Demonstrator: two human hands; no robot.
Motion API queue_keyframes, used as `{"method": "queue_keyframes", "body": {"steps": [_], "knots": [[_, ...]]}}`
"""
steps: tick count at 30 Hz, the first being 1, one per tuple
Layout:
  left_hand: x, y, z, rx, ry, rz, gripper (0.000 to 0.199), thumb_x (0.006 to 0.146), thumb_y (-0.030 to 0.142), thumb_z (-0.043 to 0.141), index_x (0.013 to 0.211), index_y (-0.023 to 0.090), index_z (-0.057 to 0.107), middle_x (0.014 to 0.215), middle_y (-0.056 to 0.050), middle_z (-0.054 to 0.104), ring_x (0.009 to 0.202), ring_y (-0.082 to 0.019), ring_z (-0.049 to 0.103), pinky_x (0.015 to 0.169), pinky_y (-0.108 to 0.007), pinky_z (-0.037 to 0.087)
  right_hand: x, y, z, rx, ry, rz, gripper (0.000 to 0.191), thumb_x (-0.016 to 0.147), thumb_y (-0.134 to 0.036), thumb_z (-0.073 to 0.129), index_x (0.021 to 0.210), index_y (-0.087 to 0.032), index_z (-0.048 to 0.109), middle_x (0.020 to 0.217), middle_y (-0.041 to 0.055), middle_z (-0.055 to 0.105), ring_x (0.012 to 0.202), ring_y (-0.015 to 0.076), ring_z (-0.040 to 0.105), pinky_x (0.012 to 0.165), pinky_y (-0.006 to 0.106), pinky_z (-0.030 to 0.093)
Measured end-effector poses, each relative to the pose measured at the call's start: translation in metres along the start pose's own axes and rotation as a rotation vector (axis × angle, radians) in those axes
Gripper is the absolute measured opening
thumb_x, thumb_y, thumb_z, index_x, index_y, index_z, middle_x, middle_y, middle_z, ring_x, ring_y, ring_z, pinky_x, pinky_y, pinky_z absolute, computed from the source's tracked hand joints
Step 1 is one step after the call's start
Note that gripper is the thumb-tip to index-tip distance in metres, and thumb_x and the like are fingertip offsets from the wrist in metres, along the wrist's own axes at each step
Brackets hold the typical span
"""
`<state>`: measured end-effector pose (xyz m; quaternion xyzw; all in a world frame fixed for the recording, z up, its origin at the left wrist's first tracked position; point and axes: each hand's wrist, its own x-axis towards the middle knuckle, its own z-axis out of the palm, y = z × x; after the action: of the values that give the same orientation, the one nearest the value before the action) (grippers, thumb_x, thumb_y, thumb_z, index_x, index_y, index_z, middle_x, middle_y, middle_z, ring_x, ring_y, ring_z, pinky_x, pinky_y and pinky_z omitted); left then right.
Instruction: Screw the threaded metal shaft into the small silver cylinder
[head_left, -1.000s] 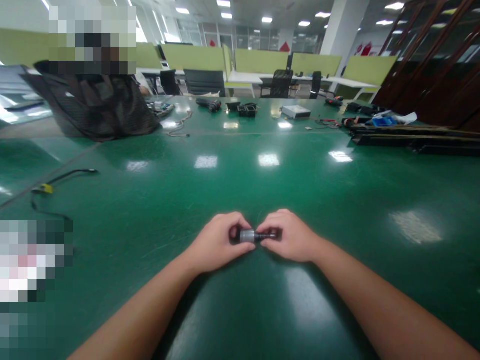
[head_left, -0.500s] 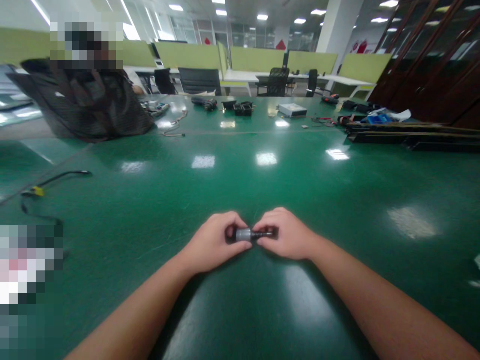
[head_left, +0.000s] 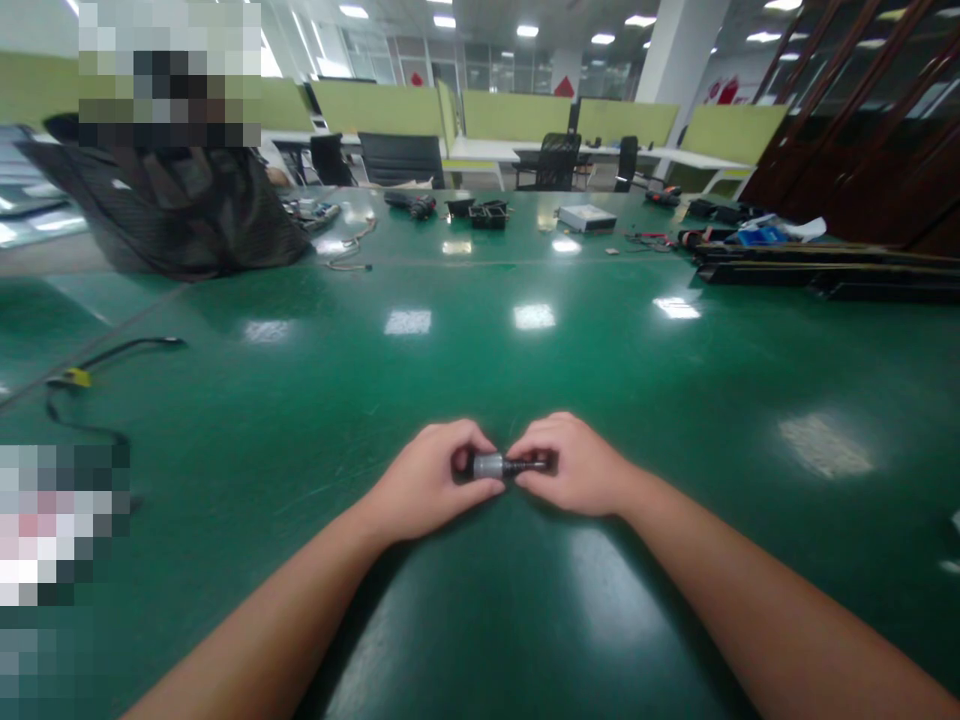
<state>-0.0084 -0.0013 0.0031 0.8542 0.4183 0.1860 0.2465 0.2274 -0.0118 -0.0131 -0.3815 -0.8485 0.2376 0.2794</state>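
A small cylindrical object (head_left: 489,466), silver-grey at its left and black and ridged toward its right, lies lengthwise between my hands, low over or on the green table (head_left: 480,380). The thumb and fingers of my left hand (head_left: 435,480) are closed round its silver part. My right hand (head_left: 574,466) pinches the black, thinner part at the right. The fingertips of both hands nearly meet at the middle of the object. Its ends are partly hidden inside my curled hands.
A dark bag (head_left: 202,210) stands at the back left. Nearer lies a black cable (head_left: 135,345) with a yellow tag. Along the far side are a silver box (head_left: 586,218), black parts (head_left: 487,214) and, at right, long black bars (head_left: 825,270). Blurred patches cover two areas at left.
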Motion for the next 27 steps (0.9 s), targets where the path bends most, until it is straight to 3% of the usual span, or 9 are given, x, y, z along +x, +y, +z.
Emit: {"method": "queue_keyframes", "body": {"steps": [27], "knots": [[-0.0011,-0.0022,0.0004,-0.026,0.002,-0.002,0.023,0.078,0.036,0.077,0.092,0.021,0.066,0.079,0.002,0.063,0.072,-0.016,0.058,0.067,-0.028,0.04,0.0032,-0.0012,0.0019,0.03,0.002,0.021,0.014,0.077,-0.02,0.076,0.091,-0.021,0.075,0.081,-0.0015,0.073,0.074,0.0141,0.065,0.083,0.033,0.038]]}}
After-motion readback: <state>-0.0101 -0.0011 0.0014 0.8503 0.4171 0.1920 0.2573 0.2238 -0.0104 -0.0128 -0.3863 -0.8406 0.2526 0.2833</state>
